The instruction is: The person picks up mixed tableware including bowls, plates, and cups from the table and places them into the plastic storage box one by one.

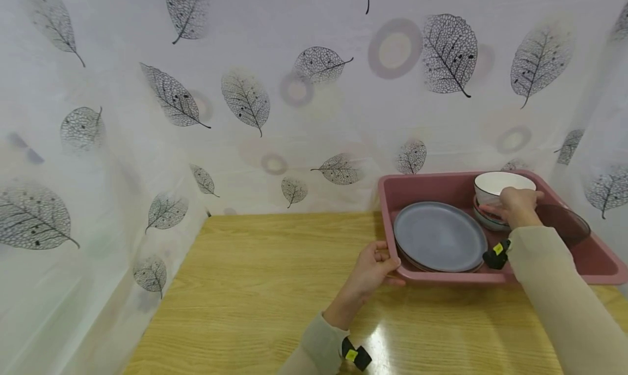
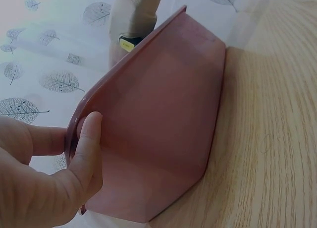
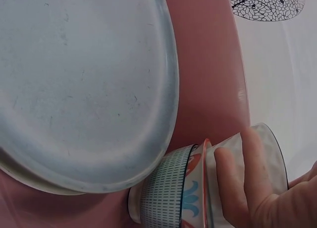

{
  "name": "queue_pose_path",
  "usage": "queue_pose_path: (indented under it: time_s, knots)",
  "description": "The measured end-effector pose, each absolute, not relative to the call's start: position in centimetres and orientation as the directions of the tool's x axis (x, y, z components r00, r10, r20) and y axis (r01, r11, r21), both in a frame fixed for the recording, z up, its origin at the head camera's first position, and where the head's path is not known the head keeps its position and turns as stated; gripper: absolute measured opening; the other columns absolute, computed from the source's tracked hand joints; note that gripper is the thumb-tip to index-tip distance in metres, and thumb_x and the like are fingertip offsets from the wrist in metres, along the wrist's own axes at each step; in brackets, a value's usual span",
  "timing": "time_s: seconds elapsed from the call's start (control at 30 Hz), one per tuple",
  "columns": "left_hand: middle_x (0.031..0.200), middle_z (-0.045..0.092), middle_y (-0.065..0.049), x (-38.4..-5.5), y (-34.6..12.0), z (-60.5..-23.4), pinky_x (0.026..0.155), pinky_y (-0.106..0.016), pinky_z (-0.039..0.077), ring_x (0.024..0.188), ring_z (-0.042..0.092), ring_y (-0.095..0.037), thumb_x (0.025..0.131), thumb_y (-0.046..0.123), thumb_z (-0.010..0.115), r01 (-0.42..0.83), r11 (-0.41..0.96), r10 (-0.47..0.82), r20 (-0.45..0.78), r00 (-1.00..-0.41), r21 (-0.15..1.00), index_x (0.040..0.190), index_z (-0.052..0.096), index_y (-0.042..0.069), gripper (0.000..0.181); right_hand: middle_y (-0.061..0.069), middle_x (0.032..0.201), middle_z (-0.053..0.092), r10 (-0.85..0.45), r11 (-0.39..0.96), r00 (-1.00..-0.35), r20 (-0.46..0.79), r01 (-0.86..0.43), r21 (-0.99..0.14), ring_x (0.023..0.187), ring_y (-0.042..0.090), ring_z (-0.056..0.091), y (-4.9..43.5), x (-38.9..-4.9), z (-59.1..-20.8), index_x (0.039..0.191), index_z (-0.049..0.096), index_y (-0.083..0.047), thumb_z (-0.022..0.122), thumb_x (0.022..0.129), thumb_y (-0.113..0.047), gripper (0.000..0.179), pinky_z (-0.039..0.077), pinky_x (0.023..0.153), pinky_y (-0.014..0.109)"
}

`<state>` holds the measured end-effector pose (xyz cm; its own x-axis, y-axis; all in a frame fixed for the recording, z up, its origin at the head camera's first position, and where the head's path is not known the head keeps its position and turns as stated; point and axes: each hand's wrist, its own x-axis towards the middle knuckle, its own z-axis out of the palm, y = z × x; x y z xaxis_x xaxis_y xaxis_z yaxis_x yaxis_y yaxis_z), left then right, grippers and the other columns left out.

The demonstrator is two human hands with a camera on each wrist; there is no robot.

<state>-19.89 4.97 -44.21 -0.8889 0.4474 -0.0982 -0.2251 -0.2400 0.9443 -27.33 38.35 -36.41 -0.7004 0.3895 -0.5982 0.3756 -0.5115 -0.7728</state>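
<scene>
At the right of the head view stands a pink basin (image 1: 463, 277) holding dishes. My left hand (image 1: 368, 268) grips its near left corner, and the left wrist view shows thumb and fingers on either side of the rim (image 2: 114, 72). Inside the basin, my right hand (image 1: 520, 206) holds a white bowl (image 1: 497, 182) with a dark rim. Below it are patterned bowls (image 3: 163, 188), one with orange and blue decoration. In the right wrist view, fingers lie along the white bowl's outer side; the thumb is mostly hidden. A grey plate (image 1: 439, 236) lies left of the bowls, atop other plates.
A dark see-through round dish or lid (image 1: 564, 225) leans at the basin's right side, partly behind my right arm. The wooden table (image 1: 265, 277) extends left of the basin. A leaf-patterned sheet (image 1: 275, 108) hangs behind and along the sides.
</scene>
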Motion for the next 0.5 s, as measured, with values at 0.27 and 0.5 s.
queue_pose_path:
  time_s: [0.27, 0.5]
  knots:
    - [0.092, 0.062, -0.011, -19.89, 5.05, -44.20, 0.063, -0.031, 0.063, 0.077, 0.064, -0.014, 0.094, -0.007, 0.057, -0.230, -0.247, 0.450, -0.099, -0.888, 0.941, 0.130, 0.046, -0.009, 0.038, -0.007, 0.157, -0.036, 0.418, -0.443, -0.693, -0.588, 0.410, -0.798, 0.150, 0.018, -0.002, 38.39, -27.25, -36.97, 0.137, -0.047, -0.040, 0.029, 0.095, 0.012, 0.102, 0.061, 0.077, 0.029]
    - [0.096, 0.063, -0.018, -19.99, 5.20, -44.42, 0.064, -0.032, 0.063, 0.076, 0.064, -0.014, 0.094, -0.007, 0.058, -0.225, -0.245, 0.448, -0.095, -0.889, 0.943, 0.129, 0.046, -0.008, 0.037, -0.010, 0.160, -0.029, 0.455, -0.499, -0.674, -0.582, 0.349, -0.793, 0.149, 0.015, 0.004, 38.53, -27.24, -37.42, 0.145, -0.034, -0.044, 0.035, 0.095, 0.010, 0.101, 0.062, 0.070, 0.030]
